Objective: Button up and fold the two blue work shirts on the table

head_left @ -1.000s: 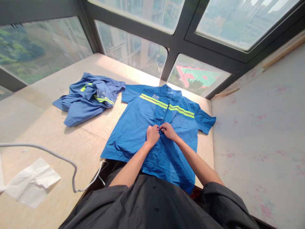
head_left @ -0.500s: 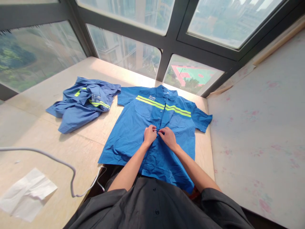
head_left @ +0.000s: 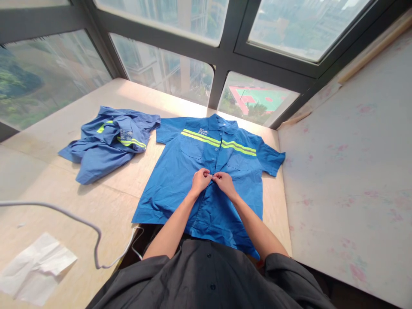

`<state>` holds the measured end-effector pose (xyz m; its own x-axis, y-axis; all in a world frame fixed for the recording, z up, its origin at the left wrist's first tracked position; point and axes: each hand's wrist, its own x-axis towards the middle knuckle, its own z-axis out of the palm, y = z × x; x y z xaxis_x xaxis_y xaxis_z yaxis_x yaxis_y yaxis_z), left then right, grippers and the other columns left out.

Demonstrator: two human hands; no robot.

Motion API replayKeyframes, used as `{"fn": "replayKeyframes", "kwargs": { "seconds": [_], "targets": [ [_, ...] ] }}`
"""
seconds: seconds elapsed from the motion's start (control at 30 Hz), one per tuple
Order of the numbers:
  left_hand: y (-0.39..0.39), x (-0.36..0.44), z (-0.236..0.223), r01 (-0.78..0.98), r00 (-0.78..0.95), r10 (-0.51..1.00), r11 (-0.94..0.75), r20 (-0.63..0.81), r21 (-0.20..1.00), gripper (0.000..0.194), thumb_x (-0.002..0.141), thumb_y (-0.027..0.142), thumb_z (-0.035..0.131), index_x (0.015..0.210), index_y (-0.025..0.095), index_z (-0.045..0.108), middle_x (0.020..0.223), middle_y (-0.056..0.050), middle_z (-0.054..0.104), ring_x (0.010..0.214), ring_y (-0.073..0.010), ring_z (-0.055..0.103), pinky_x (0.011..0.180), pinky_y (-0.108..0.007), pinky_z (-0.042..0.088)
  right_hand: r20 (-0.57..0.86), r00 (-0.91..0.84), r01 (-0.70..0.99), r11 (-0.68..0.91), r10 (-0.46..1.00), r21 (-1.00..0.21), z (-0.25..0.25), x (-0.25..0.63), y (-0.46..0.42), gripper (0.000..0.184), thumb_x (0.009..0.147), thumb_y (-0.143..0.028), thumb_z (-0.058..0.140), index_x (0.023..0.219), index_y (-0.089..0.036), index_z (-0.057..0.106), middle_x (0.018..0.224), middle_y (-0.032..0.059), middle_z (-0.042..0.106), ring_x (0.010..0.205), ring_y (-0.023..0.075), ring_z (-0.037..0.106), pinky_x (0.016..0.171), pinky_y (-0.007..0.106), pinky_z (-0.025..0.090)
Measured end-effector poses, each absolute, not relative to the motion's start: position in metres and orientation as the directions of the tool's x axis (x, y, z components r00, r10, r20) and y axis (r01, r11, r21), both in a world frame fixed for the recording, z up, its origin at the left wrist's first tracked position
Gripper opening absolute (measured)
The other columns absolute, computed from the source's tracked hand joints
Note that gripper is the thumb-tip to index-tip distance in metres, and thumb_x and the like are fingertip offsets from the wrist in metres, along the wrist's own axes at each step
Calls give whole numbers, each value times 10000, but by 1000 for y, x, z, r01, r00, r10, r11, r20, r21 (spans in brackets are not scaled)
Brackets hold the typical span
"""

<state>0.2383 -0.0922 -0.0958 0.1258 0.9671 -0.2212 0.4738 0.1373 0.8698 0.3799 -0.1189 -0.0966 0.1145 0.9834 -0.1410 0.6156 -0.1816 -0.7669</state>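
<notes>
A blue short-sleeved work shirt [head_left: 167, 180] lies spread front up, its collar toward the window and its hem hanging over the near table edge. A yellow-green and grey reflective band crosses its chest. My left hand [head_left: 201, 180] pinches the front placket at mid-length. Right beside it, my right hand [head_left: 224, 183] pinches the same placket, fingertips nearly touching those of the left. Above my hands the placket edges stand slightly apart, with small buttons showing. Whatever lies between my fingertips is too small to make out.
A second blue shirt [head_left: 109, 146] lies crumpled on the wooden tabletop [head_left: 119, 197] to the left. A grey-white cable [head_left: 77, 219] and a creased white paper [head_left: 38, 268] are at the near left. Windows [head_left: 167, 71] rise behind; a floral-papered wall [head_left: 341, 171] bounds the right.
My hands stay at the same spot on the placket, their fingertips now closer together. The whole view has shifted slightly.
</notes>
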Motion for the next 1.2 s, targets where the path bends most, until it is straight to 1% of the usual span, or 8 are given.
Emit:
{"fn": "replayKeyframes", "kwargs": {
  "seconds": [0.2, 0.4, 0.6, 0.7, 0.8, 0.93, 1.03, 1.2],
  "targets": [
    [-98, 236, -96, 459, 90, 986, 87, -144, 884, 185, 789, 120, 643, 956, 169, 705, 850, -36, 737, 830, -164, 687, 822, -271, 517, -230, 75, 598, -228, 970, -768, -96, 384, -110, 140, 742, -258, 584, 671, -170, 666, 621, -22, 614, 612, 129, 521, 591, 238, 331],
    [-104, 236, -97, 581, 81, 996, -15, -40, 813, 177, 835, 141, 604, 965, 186, 715, 876, -36, 730, 837, -179, 641, 816, -290, 498, -257, 72, 632, -243, 964, -736, -94, 383, -108, 104, 746, -230, 600, 679, -178, 660, 632, -22, 613, 626, 133, 539, 599, 240, 347],
    [-118, 233, -97, 808, 211, 969, -245, 125, 536, 261, 959, 236, 490, 1023, 225, 743, 1110, -102, 690, 1060, -241, 584, 904, -362, 465, 1, 74, 761, -56, 997, -646, -93, 379, -115, 134, 863, -261, 571, 840, -194, 685, 860, 50, 663, 822, 185, 599, 748, 285, 447],
    [-129, 226, -98, 856, 303, 940, -341, 159, 388, 329, 993, 290, 428, 1179, 254, 697, 1342, -120, 598, 1247, -276, 514, 950, -423, 441, 155, -5, 760, 104, 988, -641, -96, 385, -121, 203, 925, -274, 504, 967, -187, 683, 967, 88, 664, 904, 206, 609, 852, 329, 484],
    [-140, 217, -100, 855, 401, 906, -423, 132, 302, 441, 997, 391, 414, 1382, 233, 560, 1518, -144, 442, 1436, -302, 335, 1076, -525, 345, 273, -79, 789, 227, 959, -570, -103, 399, -128, 312, 956, -297, 480, 1188, -172, 646, 1171, 136, 645, 1109, 244, 579, 991, 393, 457],
    [-149, 208, -104, 839, 457, 886, -457, 74, 296, 663, 950, 571, 433, 1511, 219, 401, 1602, -153, 289, 1495, -313, 224, 1184, -565, 168, 250, -103, 899, 197, 963, -391, -115, 421, -140, 453, 972, -343, 485, 1380, -153, 542, 1442, 189, 503, 1342, 298, 448, 1086, 485, 376],
    [-151, 206, -103, 834, 454, 890, -438, 32, 335, 707, 922, 605, 463, 1526, 249, 377, 1613, -143, 263, 1504, -320, 198, 1203, -557, 118, 189, -114, 946, 164, 975, -279, -120, 429, -146, 481, 995, -368, 461, 1430, -164, 497, 1529, 181, 413, 1423, 301, 362, 1149, 527, 269],
    [-151, 206, -92, 821, 430, 903, -388, -8, 420, 691, 879, 605, 554, 1482, 285, 450, 1591, -128, 324, 1485, -339, 243, 1201, -551, 153, 155, -109, 949, 149, 982, -278, -120, 431, -148, 477, 1005, -370, 440, 1443, -187, 491, 1553, 158, 385, 1449, 287, 333, 1181, 540, 209]
  ]
}}
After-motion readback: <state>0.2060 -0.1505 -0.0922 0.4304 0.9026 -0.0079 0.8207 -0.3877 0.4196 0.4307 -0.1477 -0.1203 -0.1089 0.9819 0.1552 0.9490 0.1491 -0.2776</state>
